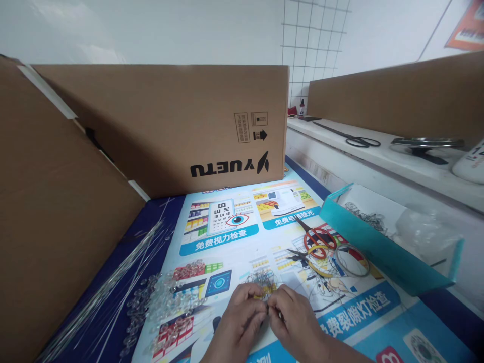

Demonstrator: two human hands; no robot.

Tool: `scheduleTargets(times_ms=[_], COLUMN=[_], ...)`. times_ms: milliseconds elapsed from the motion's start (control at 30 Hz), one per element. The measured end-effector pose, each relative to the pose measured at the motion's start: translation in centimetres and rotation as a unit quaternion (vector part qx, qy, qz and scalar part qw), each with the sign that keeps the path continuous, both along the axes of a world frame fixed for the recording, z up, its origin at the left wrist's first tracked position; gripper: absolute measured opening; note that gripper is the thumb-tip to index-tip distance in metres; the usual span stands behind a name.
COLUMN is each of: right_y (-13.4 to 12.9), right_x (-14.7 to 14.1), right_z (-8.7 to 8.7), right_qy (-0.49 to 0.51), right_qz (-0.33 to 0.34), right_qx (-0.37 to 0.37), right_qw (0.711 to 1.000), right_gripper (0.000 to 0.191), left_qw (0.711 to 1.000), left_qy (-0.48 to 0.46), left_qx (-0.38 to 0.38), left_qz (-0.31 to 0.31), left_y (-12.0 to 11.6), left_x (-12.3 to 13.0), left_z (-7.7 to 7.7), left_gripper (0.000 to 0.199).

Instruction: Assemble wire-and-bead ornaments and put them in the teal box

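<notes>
My left hand (244, 318) and my right hand (294, 317) meet at the lower middle of the head view, fingertips almost touching. Thumb and finger of each are pinched closed. Whatever sits between them is too small and hidden to name. Just beyond the fingertips lies a tangle of fine wire pieces (260, 278) on the printed poster sheet (242, 247). To the left is a spread of clear beads (172, 297). Right of my hands are red-handled scissors (319, 242), yellow-handled scissors (317, 262), a roll of wire or tape (352, 260) and loose wire scraps (328, 287).
Long thin wires (109, 287) lie along the left edge. A teal box (385, 257) with wire pieces and a plastic bag stands at right. Cardboard panels (162, 121) wall off the back and left. On the right ledge (381, 156) rest black scissors (359, 141) and a round-topped object (427, 143).
</notes>
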State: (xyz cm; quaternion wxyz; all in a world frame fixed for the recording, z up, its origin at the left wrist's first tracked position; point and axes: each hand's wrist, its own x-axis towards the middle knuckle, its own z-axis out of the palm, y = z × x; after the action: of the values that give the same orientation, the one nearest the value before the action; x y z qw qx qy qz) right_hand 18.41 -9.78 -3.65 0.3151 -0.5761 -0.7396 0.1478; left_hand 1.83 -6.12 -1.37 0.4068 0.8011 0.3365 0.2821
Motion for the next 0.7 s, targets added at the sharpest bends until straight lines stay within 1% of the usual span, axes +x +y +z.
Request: scheduleTargets(times_ms=[133,333,467,700], right_y=[0.0,-0.2,-0.2,-0.2], right_x=[0.0,0.1,0.1,0.1], right_z=[0.0,-0.1,-0.1,0.0], right_qy=[0.002,-0.007,-0.011,-0.006], right_qz=[0.004,0.012,0.018,0.024], right_qx=[0.007,0.019,0.02,0.013], right_qw=[1.0,1.0,1.0,1.0], right_gripper=[0.012,0.011,0.011,0.013], left_qw=[1.0,0.999,0.998,0.996], left_qy=[0.003,0.015,0.005,0.025], left_qx=[0.007,0.034,0.043,0.069], left_qz=[-0.006,0.034,0.053,0.044], left_y=[0.0,0.0,0.1,0.2], left_x=[-0.1,0.2,0.1,-0.2], left_z=[-0.2,-1.1,-1.2,-1.3], left_gripper=[0.018,0.011,0.009,0.015])
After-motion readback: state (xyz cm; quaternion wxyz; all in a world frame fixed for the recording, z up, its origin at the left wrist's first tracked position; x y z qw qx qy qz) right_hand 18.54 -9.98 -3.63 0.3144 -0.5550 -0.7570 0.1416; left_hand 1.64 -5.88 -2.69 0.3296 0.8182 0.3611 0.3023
